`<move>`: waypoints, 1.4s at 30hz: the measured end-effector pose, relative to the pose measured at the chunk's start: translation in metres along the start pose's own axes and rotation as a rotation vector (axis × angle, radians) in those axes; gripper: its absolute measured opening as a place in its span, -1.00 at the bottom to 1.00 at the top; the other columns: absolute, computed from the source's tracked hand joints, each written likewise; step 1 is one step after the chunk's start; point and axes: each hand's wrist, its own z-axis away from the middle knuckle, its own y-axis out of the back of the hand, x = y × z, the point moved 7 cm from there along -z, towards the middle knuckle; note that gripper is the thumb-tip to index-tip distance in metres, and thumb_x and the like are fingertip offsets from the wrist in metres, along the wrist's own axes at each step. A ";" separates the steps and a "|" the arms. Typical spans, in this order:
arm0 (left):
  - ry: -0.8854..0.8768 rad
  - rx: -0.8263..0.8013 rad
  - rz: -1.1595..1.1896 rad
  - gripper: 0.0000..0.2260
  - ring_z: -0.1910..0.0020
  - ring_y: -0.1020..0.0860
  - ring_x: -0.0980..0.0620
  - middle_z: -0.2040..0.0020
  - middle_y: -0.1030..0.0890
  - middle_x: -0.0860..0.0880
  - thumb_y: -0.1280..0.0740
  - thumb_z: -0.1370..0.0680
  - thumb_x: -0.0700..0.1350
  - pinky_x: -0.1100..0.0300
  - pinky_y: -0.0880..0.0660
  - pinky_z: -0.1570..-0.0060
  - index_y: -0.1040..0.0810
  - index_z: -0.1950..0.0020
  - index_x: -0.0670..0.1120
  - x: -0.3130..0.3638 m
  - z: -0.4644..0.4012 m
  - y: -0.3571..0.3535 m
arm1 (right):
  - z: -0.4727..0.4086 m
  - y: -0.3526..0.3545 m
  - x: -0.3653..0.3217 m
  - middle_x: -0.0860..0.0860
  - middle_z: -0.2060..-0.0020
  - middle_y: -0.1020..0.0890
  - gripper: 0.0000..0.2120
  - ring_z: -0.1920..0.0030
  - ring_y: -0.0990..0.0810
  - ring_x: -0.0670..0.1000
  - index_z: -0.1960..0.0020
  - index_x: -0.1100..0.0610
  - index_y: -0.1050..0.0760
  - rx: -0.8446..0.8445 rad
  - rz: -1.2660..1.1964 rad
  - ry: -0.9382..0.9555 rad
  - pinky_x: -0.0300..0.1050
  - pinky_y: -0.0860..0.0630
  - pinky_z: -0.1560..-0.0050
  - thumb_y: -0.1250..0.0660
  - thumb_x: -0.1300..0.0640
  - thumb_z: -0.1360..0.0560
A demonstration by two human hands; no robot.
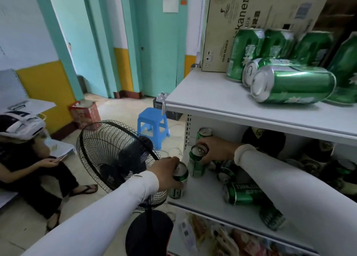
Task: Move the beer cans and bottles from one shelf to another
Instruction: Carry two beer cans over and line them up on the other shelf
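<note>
At lower centre of the frame, the left hand grips an upright green beer can from above and around its side, at the front left corner of the middle shelf. Just right of it and slightly higher in the frame, the right hand wraps its fingers around a second upright green can on the same shelf. Both hands are clamped on their cans; whether either can is clear of the shelf surface cannot be told.

More green cans lie on their sides at lower right, one a Tsingtao can, partly under the right sleeve. One can stands at the back of the shelf. Dark bottles stand further right, in shadow.

The upper shelf, at right of frame, carries upright green cans and two toppled cans beside a cardboard carton. It appears to be the destination.

Procedure for the step in hand:
- Raise each can vertically before moving it outward, so the base does not catch on neighbouring cans.
- Clear the front lip of the upper shelf before moving inward.
- Keep the left elbow away from the pedestal fan, which stands just left of the shelving.
- Set cans upright in the bare area at the left of the upper shelf, away from the toppled cans, which may roll.
</note>
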 end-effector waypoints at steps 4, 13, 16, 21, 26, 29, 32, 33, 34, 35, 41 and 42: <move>0.006 0.001 -0.007 -0.55 -0.02 -0.53 -0.09 -0.06 -0.54 -0.05 -0.45 -0.34 0.12 0.17 -0.43 0.06 -0.41 -0.10 -0.05 0.001 0.000 0.000 | 0.003 -0.004 0.000 0.04 -0.30 -0.49 -0.38 -0.27 -0.48 0.05 -0.44 0.11 -0.35 -0.080 0.016 0.005 -0.14 -0.41 -0.23 -0.46 0.14 -0.42; 0.000 0.033 0.027 -0.54 0.01 -0.53 -0.07 -0.02 -0.53 -0.01 -0.46 -0.31 0.14 0.16 -0.44 0.08 -0.41 -0.06 -0.03 -0.003 0.001 -0.003 | 0.004 -0.016 0.005 0.05 0.14 -0.62 -0.28 0.14 -0.62 0.07 0.05 0.11 -0.49 0.062 0.100 -0.192 -0.01 -0.55 0.11 -0.39 -0.51 -0.17; 0.004 0.030 0.031 -0.53 0.02 -0.52 -0.06 -0.02 -0.52 0.00 -0.46 -0.31 0.15 0.14 -0.46 0.04 -0.40 -0.07 -0.02 -0.004 0.001 -0.004 | 0.007 -0.012 0.000 0.09 -0.01 -0.64 -0.42 0.03 -0.61 0.08 -0.11 0.15 -0.51 0.031 0.068 -0.146 0.01 -0.56 0.00 -0.52 -0.23 -0.30; -0.005 0.025 0.036 -0.53 0.00 -0.52 -0.08 -0.03 -0.51 -0.01 -0.47 -0.31 0.15 0.13 -0.46 0.04 -0.39 -0.07 -0.02 -0.004 0.001 -0.005 | 0.011 -0.017 0.001 0.05 -0.32 -0.49 -0.27 -0.24 -0.50 0.05 -0.44 0.09 -0.31 -0.023 0.032 -0.076 -0.13 -0.46 -0.17 -0.52 0.02 -0.35; 0.005 0.015 0.034 -0.54 0.01 -0.52 -0.08 0.00 -0.50 0.01 -0.46 -0.30 0.17 0.16 -0.44 0.08 -0.36 -0.03 0.02 -0.005 -0.002 -0.005 | 0.016 -0.024 0.004 0.03 -0.21 -0.53 -0.17 -0.14 -0.54 0.05 -0.33 0.14 -0.38 0.123 -0.031 -0.150 -0.06 -0.50 -0.10 -0.50 -0.33 -0.27; 0.020 0.009 0.035 -0.48 -0.01 -0.53 -0.08 -0.05 -0.51 0.01 -0.45 -0.29 0.19 0.14 -0.47 0.04 -0.39 -0.13 0.01 -0.007 -0.004 -0.007 | 0.014 -0.032 0.004 0.08 -0.17 -0.55 -0.18 -0.12 -0.55 0.09 -0.29 0.17 -0.38 0.196 -0.034 -0.210 -0.05 -0.51 -0.09 -0.51 -0.32 -0.26; 0.017 0.004 0.047 -0.50 0.00 -0.53 -0.09 -0.04 -0.53 0.00 -0.44 -0.29 0.19 0.10 -0.50 0.01 -0.39 -0.10 -0.01 -0.007 -0.004 -0.008 | 0.014 -0.033 0.002 0.11 -0.22 -0.53 -0.23 -0.17 -0.53 0.10 -0.32 0.19 -0.35 0.231 -0.086 -0.242 -0.10 -0.48 -0.06 -0.55 -0.19 -0.30; 0.007 0.001 0.049 -0.51 0.01 -0.54 -0.09 -0.02 -0.53 0.00 -0.44 -0.29 0.19 0.08 -0.51 0.02 -0.38 -0.07 -0.01 -0.007 -0.003 -0.008 | 0.017 -0.032 0.001 0.11 -0.23 -0.53 -0.22 -0.19 -0.53 0.10 -0.34 0.19 -0.34 0.232 -0.101 -0.249 -0.12 -0.46 -0.05 -0.56 -0.17 -0.31; -0.007 -0.001 0.052 -0.52 0.03 -0.54 -0.10 0.00 -0.53 -0.01 -0.44 -0.29 0.19 0.07 -0.51 0.03 -0.38 -0.05 -0.01 -0.007 -0.002 -0.007 | 0.022 -0.031 -0.001 0.11 -0.23 -0.53 -0.21 -0.19 -0.53 0.10 -0.35 0.19 -0.33 0.237 -0.118 -0.253 -0.13 -0.45 -0.04 -0.56 -0.16 -0.30; -0.016 -0.009 0.057 -0.52 0.05 -0.54 -0.09 0.02 -0.54 -0.01 -0.44 -0.28 0.19 0.07 -0.52 0.05 -0.39 -0.04 -0.02 -0.007 0.000 -0.006 | 0.028 -0.029 -0.002 0.10 -0.24 -0.53 -0.20 -0.19 -0.53 0.10 -0.36 0.19 -0.34 0.243 -0.138 -0.260 -0.14 -0.45 -0.04 -0.57 -0.16 -0.29; -0.249 -0.044 0.010 -0.61 0.05 -0.55 -0.04 0.05 -0.59 0.05 -0.42 -0.29 0.20 0.18 -0.46 0.15 -0.46 0.00 0.05 0.029 0.013 0.016 | 0.108 0.014 -0.025 -0.06 -0.06 -0.55 -0.40 0.03 -0.53 -0.04 -0.24 0.07 -0.39 0.308 -0.145 -0.291 -0.16 -0.46 0.13 -0.52 -0.16 -0.35; -0.311 -0.042 0.012 -0.63 0.05 -0.56 -0.02 0.06 -0.60 0.07 -0.42 -0.30 0.20 0.20 -0.44 0.15 -0.46 0.02 0.08 0.042 0.016 0.021 | 0.127 0.022 -0.029 -0.11 0.01 -0.52 -0.45 0.06 -0.51 -0.06 -0.19 0.05 -0.38 0.310 -0.127 -0.319 -0.19 -0.42 0.18 -0.51 -0.16 -0.36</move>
